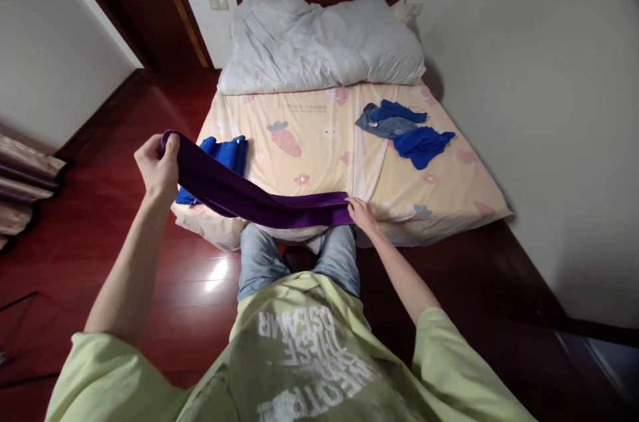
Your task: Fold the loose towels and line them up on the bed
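Note:
A long strip of folded purple cloth (269, 204) stretches between my two hands over the near edge of the bed. My left hand (158, 166) is closed on its left end and holds that end raised. At the right end, my right hand (362, 212) pinches the cloth lower down, near the mattress edge. The cloth sags in the middle; which garment or item it is I cannot tell. Partly behind its left end lies a folded blue cloth (225, 154) on the bed.
The bed has a pale yellow sheet (309, 142) printed with carrots. A grey-white quilt (324, 42) is bunched at the headboard. Crumpled blue clothing (422, 146) and a grey-blue piece (382, 126) lie at the right. A curtain (22, 182) hangs at the far left.

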A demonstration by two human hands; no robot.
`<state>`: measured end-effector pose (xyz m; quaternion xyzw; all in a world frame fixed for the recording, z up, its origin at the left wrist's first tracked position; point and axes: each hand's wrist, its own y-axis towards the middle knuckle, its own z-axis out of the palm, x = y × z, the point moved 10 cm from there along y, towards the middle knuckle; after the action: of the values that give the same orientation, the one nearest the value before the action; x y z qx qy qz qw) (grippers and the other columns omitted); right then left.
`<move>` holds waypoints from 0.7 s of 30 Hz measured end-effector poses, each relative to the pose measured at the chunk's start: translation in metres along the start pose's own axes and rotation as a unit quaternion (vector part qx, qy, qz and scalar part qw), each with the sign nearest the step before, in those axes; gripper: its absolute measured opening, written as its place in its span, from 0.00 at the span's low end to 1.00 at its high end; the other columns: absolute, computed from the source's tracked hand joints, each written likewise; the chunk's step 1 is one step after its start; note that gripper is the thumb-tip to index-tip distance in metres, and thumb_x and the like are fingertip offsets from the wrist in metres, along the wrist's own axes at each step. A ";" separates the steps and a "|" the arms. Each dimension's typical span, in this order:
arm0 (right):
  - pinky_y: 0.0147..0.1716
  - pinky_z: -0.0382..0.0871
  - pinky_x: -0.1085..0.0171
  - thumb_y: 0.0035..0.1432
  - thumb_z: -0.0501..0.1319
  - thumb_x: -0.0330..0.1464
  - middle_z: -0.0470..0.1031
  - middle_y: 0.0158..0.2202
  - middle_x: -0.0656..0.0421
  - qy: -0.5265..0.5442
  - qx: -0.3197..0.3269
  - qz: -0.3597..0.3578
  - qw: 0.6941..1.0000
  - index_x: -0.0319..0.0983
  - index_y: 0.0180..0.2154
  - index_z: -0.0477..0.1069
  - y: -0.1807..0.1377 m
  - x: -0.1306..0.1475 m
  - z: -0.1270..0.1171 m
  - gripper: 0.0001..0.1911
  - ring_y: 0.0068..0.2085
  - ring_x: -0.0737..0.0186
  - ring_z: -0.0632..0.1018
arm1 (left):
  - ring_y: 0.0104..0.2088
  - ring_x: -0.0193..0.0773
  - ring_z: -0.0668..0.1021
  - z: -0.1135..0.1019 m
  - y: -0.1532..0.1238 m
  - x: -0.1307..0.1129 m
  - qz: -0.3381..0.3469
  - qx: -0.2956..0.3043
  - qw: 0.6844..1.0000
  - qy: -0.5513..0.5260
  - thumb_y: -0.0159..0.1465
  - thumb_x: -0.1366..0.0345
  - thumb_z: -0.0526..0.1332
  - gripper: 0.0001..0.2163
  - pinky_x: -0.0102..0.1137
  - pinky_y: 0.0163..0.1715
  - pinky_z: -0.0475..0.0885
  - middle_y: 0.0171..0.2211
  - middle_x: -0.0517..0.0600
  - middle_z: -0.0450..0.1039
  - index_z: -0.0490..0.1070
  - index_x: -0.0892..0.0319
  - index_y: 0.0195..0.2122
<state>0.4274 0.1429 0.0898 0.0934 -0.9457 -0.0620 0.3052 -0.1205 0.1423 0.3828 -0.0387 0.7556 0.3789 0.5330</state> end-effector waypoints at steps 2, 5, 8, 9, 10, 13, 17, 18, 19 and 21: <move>0.56 0.77 0.51 0.63 0.54 0.28 0.84 0.49 0.53 0.025 -0.019 0.028 0.999 0.44 0.48 0.80 0.005 -0.012 -0.040 0.18 0.50 0.51 0.83 | 0.24 0.27 0.63 0.000 0.002 0.005 0.002 -0.005 1.000 -0.008 0.64 0.65 0.67 0.08 0.25 0.24 0.59 0.23 0.43 0.63 0.74 0.63 0.30; 0.52 0.78 0.55 0.63 0.56 0.31 0.84 0.45 0.52 0.043 -0.078 0.061 0.994 0.41 0.45 0.80 0.011 -0.028 -0.119 0.14 0.46 0.54 0.84 | 0.28 0.29 0.69 0.003 0.009 0.011 -0.002 -0.013 1.000 -0.028 0.65 0.66 0.66 0.05 0.25 0.30 0.66 0.28 0.45 0.71 0.77 0.64 0.36; 0.48 0.78 0.59 0.63 0.59 0.33 0.85 0.44 0.51 0.024 -0.156 0.068 0.985 0.38 0.43 0.80 0.009 -0.036 -0.205 0.12 0.43 0.56 0.83 | 0.27 0.28 0.67 0.003 0.017 0.017 -0.021 -0.038 0.997 -0.058 0.65 0.68 0.66 0.04 0.24 0.30 0.65 0.27 0.44 0.69 0.75 0.65 0.35; 0.47 0.77 0.60 0.62 0.61 0.34 0.85 0.43 0.51 0.008 -0.177 0.070 0.982 0.37 0.43 0.81 0.007 -0.037 -0.231 0.12 0.41 0.57 0.83 | 0.27 0.27 0.65 0.004 0.020 0.018 -0.030 -0.045 0.996 -0.074 0.65 0.69 0.65 0.05 0.24 0.29 0.63 0.26 0.43 0.66 0.73 0.64 0.33; 0.46 0.77 0.61 0.62 0.62 0.34 0.85 0.42 0.51 -0.011 -0.193 0.070 0.979 0.38 0.43 0.81 0.003 -0.038 -0.253 0.12 0.40 0.58 0.83 | 0.26 0.26 0.63 0.006 0.022 0.020 -0.040 -0.050 0.994 -0.092 0.65 0.69 0.65 0.06 0.24 0.28 0.61 0.24 0.42 0.62 0.71 0.64 0.32; 0.43 0.74 0.63 0.61 0.66 0.35 0.85 0.40 0.51 -0.056 -0.239 0.058 0.968 0.38 0.42 0.83 -0.011 -0.034 -0.306 0.11 0.37 0.60 0.80 | 0.24 0.26 0.60 0.019 0.024 0.023 -0.075 -0.040 0.987 -0.137 0.65 0.69 0.65 0.10 0.25 0.26 0.58 0.22 0.40 0.57 0.65 0.61 0.29; 0.40 0.72 0.64 0.60 0.70 0.37 0.83 0.31 0.53 -0.103 -0.284 0.089 0.949 0.37 0.42 0.85 -0.034 -0.030 -0.344 0.12 0.31 0.61 0.78 | 0.22 0.26 0.61 0.033 0.020 0.022 -0.109 -0.016 0.988 -0.104 0.63 0.62 0.68 0.11 0.27 0.23 0.56 0.20 0.40 0.58 0.68 0.61 0.30; 0.39 0.72 0.64 0.59 0.70 0.37 0.83 0.30 0.53 -0.107 -0.284 0.107 0.947 0.36 0.42 0.85 -0.038 -0.030 -0.349 0.12 0.30 0.61 0.78 | 0.21 0.26 0.62 0.034 0.019 0.020 -0.111 -0.009 0.990 -0.082 0.63 0.60 0.68 0.12 0.28 0.22 0.55 0.19 0.40 0.58 0.69 0.60 0.31; 0.38 0.72 0.65 0.59 0.71 0.38 0.84 0.30 0.53 -0.102 -0.280 0.122 0.947 0.36 0.41 0.85 -0.042 -0.031 -0.352 0.13 0.29 0.61 0.79 | 0.21 0.26 0.63 0.036 0.018 0.018 -0.113 0.005 0.992 -0.059 0.63 0.58 0.68 0.12 0.28 0.23 0.56 0.19 0.40 0.58 0.70 0.60 0.32; 0.35 0.72 0.66 0.61 0.70 0.39 0.83 0.29 0.53 -0.082 -0.266 0.147 0.949 0.37 0.41 0.85 -0.046 -0.034 -0.357 0.13 0.27 0.62 0.80 | 0.22 0.26 0.69 0.039 0.015 0.014 -0.118 0.044 0.992 -0.019 0.63 0.54 0.68 0.13 0.28 0.24 0.58 0.19 0.41 0.61 0.72 0.59 0.33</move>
<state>0.6711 0.0836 0.3506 -0.1369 -0.9200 -0.2729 0.2459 -0.1032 0.1821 0.3735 -0.0971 0.7513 0.2803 0.5896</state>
